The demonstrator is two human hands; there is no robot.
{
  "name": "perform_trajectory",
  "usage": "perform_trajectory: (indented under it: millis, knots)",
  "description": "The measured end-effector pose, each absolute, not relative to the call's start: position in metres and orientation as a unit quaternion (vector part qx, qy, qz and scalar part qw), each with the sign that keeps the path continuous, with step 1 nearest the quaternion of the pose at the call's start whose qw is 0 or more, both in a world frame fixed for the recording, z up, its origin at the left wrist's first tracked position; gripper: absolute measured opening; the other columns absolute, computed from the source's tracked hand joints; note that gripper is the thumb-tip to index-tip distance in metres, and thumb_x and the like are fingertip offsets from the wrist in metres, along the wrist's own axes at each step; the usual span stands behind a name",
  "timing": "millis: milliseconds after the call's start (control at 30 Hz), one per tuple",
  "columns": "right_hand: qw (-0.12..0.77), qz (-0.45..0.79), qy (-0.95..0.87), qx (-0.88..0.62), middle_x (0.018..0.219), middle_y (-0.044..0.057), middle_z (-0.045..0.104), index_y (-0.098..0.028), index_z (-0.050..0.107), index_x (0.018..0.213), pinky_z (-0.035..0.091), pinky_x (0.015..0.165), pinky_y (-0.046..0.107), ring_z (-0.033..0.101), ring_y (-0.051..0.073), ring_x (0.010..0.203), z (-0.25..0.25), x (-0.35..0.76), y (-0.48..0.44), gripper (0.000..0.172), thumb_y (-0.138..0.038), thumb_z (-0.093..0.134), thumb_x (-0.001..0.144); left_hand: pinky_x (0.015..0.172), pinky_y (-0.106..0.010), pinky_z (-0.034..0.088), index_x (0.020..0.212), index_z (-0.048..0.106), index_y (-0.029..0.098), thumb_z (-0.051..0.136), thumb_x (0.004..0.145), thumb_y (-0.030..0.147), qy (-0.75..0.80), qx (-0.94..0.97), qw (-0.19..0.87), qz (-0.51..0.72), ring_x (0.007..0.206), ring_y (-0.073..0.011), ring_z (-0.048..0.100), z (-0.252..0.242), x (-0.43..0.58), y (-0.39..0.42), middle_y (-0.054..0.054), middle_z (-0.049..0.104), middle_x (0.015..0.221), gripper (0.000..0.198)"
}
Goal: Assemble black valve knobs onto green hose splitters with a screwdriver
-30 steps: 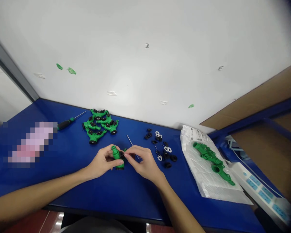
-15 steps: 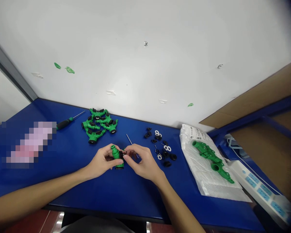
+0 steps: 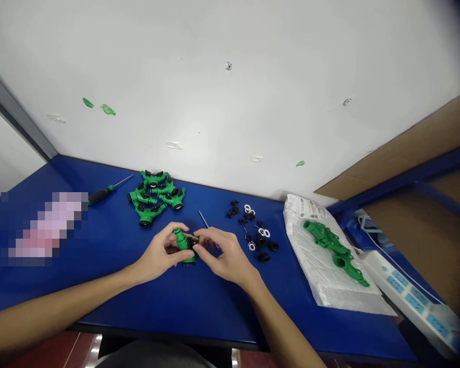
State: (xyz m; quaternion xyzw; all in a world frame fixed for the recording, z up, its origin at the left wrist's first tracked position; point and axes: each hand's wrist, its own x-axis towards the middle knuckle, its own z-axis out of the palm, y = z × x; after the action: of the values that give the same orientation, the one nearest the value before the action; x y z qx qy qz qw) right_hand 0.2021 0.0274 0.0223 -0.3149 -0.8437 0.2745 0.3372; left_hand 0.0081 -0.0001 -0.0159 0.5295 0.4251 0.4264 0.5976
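My left hand (image 3: 163, 253) is closed around a green Y-shaped hose connector (image 3: 181, 239), held just above the table near its front middle. A small black valve handle (image 3: 192, 242) sits at the connector's right side. The thumb and fingers of my right hand (image 3: 222, 254) pinch this black part against the connector. Part of the connector is covered by my fingers. Behind the hands lies a thin metal rod (image 3: 203, 219), its near end hidden by my right hand.
Several green connectors with black handles (image 3: 147, 213) lie at the back left beside a screwdriver (image 3: 101, 194). Right of my hands are white washers (image 3: 266, 233) and black caps (image 3: 263, 257). Green connector bodies (image 3: 325, 238) lie on a white bag (image 3: 310, 266) near a power strip (image 3: 414, 301).
Both hands stay almost in place with the connector and the black handle. The view has shifted very slightly; the things on the table lie as before.
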Motion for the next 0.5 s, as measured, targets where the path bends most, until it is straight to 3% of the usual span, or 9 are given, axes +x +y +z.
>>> perform_trajectory:
  millis: [100, 233, 333, 433, 500]
  knots:
    - [0.343, 0.280, -0.843, -0.306, 0.080, 0.005, 0.068, -0.018, 0.066, 0.092, 0.048, 0.061, 0.025, 0.060, 0.014, 0.067, 0.022, 0.202, 0.028, 0.013, -0.020, 0.053, 0.093, 0.048, -0.022, 0.048, 0.118, 0.047, 0.023, 0.073, 0.080, 0.033, 0.419, 0.554, 0.573, 0.435, 0.057, -0.0110, 0.059, -0.015, 0.008, -0.002, 0.001, 0.065, 0.082, 0.047]
    - [0.336, 0.290, -0.843, -0.303, 0.077, 0.004, 0.066, -0.019, 0.065, 0.084, 0.047, 0.060, 0.026, 0.059, 0.014, 0.064, 0.022, 0.199, 0.027, 0.016, -0.020, 0.051, 0.092, 0.049, -0.022, 0.048, 0.103, 0.057, 0.020, 0.069, 0.083, 0.033, 0.397, 0.606, 0.539, 0.429, 0.053, -0.0105, 0.057, -0.012, 0.008, -0.003, 0.002, 0.062, 0.071, 0.027]
    - [0.347, 0.280, -0.830, -0.335, 0.074, 0.003, 0.065, -0.019, 0.064, 0.082, 0.045, 0.057, 0.025, 0.057, 0.013, 0.062, 0.028, 0.205, 0.031, 0.015, -0.020, 0.052, 0.092, 0.048, -0.023, 0.047, 0.103, 0.059, 0.019, 0.069, 0.083, 0.035, 0.403, 0.611, 0.531, 0.427, 0.051, -0.0108, 0.057, -0.011, 0.007, -0.002, 0.002, 0.063, 0.071, 0.027]
    - [0.314, 0.228, -0.819, -0.423, 0.072, 0.002, 0.063, -0.019, 0.063, 0.081, 0.043, 0.059, 0.026, 0.056, 0.013, 0.061, 0.032, 0.219, 0.038, 0.014, -0.023, 0.055, 0.091, 0.048, -0.023, 0.049, 0.103, 0.059, 0.020, 0.068, 0.083, 0.035, 0.412, 0.615, 0.521, 0.425, 0.054, -0.0106, 0.057, -0.010, 0.006, -0.001, -0.003, 0.069, 0.085, 0.027]
    - [0.235, 0.192, -0.825, -0.477, 0.074, 0.002, 0.063, -0.019, 0.063, 0.082, 0.042, 0.060, 0.026, 0.056, 0.014, 0.063, 0.028, 0.229, 0.043, 0.012, -0.029, 0.061, 0.088, 0.050, -0.023, 0.050, 0.106, 0.058, 0.020, 0.068, 0.084, 0.033, 0.414, 0.617, 0.508, 0.436, 0.056, -0.0099, 0.058, -0.010, 0.006, -0.001, -0.006, 0.069, 0.097, 0.028]
